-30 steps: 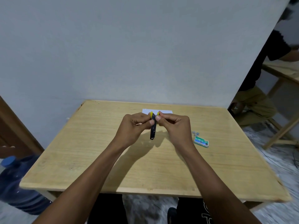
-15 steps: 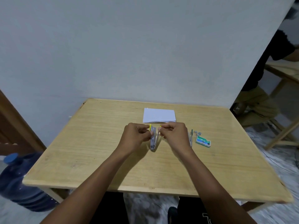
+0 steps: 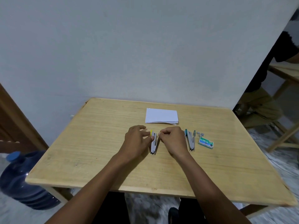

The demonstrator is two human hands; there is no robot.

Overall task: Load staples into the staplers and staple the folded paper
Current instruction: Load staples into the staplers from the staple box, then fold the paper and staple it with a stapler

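Since the earlier frames, both hands have come down from above the table, and the yellow stapler (image 3: 153, 143) now lies on the table (image 3: 97, 151) rather than being held in the air.

The yellow stapler lies between the two hands. Its long axis runs away from the person, with the hinge end nearest them and the yellow-tipped ends towards the folded paper (image 3: 161, 116). It is splayed open.

- Left hand (image 3: 137, 139): fingers loosely extended, tips touching the yellow end from the left side.
- Right hand (image 3: 173, 139): fingers curled, thumb and forefinger apparently pinching the stapler's other yellow-tipped arm. The contact is small and not fully clear.

To the right of the right hand lies the teal stapler (image 3: 190, 139), also open and on a parallel axis. Beyond it are the loose staples (image 3: 200, 134) and the staple box (image 3: 205, 142).

Judgement: loading comes next. The staples lie to the right, so the right hand is the nearer one to fetch a strip, while the left steadies the body.

A water bottle (image 3: 21, 180) stands on the floor to the left.
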